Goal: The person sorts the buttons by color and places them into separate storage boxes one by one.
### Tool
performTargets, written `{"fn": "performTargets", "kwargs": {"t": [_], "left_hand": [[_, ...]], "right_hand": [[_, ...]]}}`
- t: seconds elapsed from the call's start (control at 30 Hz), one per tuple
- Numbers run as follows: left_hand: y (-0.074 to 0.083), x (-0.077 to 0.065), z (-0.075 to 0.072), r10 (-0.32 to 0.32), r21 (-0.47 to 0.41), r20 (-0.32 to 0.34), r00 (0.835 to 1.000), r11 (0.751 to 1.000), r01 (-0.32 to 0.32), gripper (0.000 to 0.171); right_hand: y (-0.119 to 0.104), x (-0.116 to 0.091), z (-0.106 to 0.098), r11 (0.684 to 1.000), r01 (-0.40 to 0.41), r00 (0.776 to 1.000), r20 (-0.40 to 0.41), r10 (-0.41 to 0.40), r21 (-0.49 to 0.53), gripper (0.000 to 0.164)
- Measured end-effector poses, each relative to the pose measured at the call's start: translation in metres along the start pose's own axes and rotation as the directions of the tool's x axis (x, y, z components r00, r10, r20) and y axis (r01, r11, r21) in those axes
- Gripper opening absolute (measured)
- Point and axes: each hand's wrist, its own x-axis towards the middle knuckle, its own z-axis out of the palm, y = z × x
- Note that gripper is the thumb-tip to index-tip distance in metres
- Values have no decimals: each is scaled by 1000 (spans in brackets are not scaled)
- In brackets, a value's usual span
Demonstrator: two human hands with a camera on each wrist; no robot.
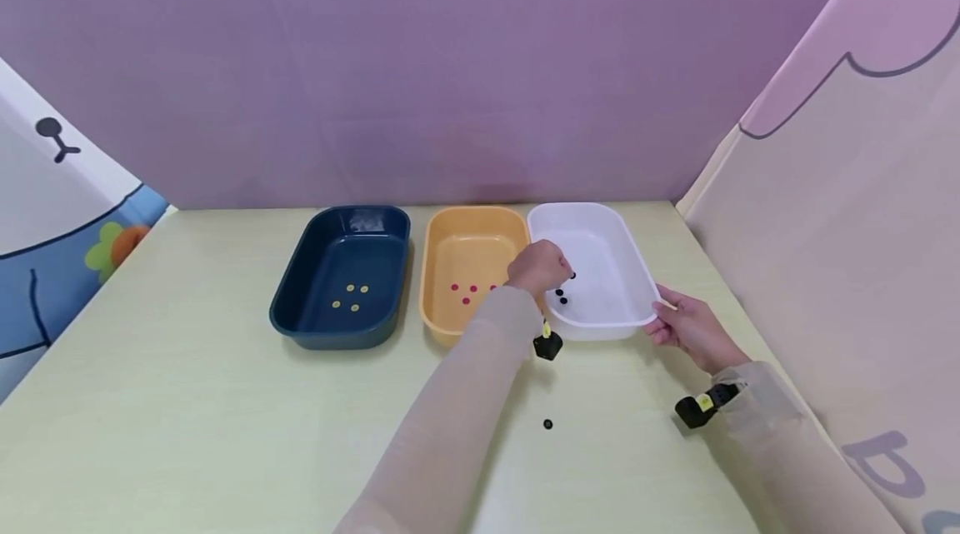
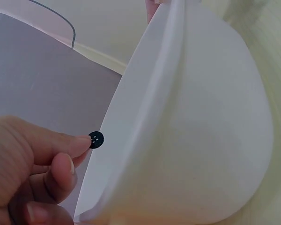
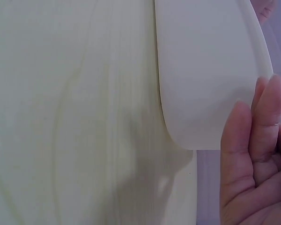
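Over the left side of the white tray [image 1: 615, 267], my left hand [image 1: 538, 266] pinches a black button [image 2: 97, 139] between thumb and fingertip; its small holes show in the left wrist view. Two black buttons [image 1: 563, 301] lie on the tray floor below that hand. My right hand [image 1: 693, 327] holds the tray's near right corner, thumb at the rim and fingers against the outside wall. Another black button [image 1: 548, 424] lies on the table in front of the trays, between my forearms.
Left of the white tray stands an orange tray [image 1: 442, 242] with several red buttons [image 1: 466, 301], partly behind my left arm. Farther left is a dark blue tray [image 1: 300, 288] holding several yellow buttons [image 1: 355, 308]. A purple cloth [image 1: 420, 76] hangs behind the table [image 1: 187, 401].
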Motion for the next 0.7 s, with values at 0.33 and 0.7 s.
{"fn": "performTargets", "kwargs": {"t": [0.33, 0.7], "left_hand": [[3, 3, 7, 10, 89, -15, 1000, 996, -8, 13], [14, -1, 7, 44, 84, -22, 999, 996, -43, 12]], "right_hand": [[2, 2, 4, 1000, -12, 1000, -4, 12, -21, 52], [0, -1, 2, 1000, -9, 1000, -18, 9, -26, 51]]}}
